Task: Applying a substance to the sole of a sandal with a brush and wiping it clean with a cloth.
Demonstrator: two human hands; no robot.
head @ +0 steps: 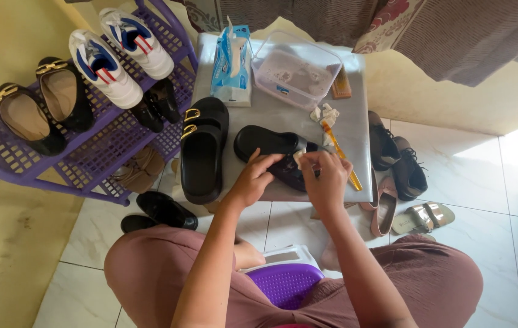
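Two bare hands meet over a black rubber slide sandal (274, 149) lying on its side on a small grey-topped table (356, 130). The left hand (252, 181) rests curled on the sandal's near edge and steadies it, while the right hand (326, 176) pinches a small white wipe (299, 157) against the sandal's strap end. Just beyond the right hand lies an orange-handled toothbrush (339, 153), and a crumpled white tissue (326, 113) sits at its far end. On the table's left side a matching pair of black slides with gold buckles (203, 149) lies flat, near a blue-and-white pack of wet wipes (232, 61) and a clear plastic box (295, 68). To the left stands a purple plastic shoe rack (98, 152) carrying white sneakers with blue and red stripes (119, 51) and black flats with gold trim (43, 103). Dark lace-up shoes (395, 161) and metallic sandals (424, 217) rest on the white tiled floor (502, 200) to the right. The person sits on a purple stool (286, 284).
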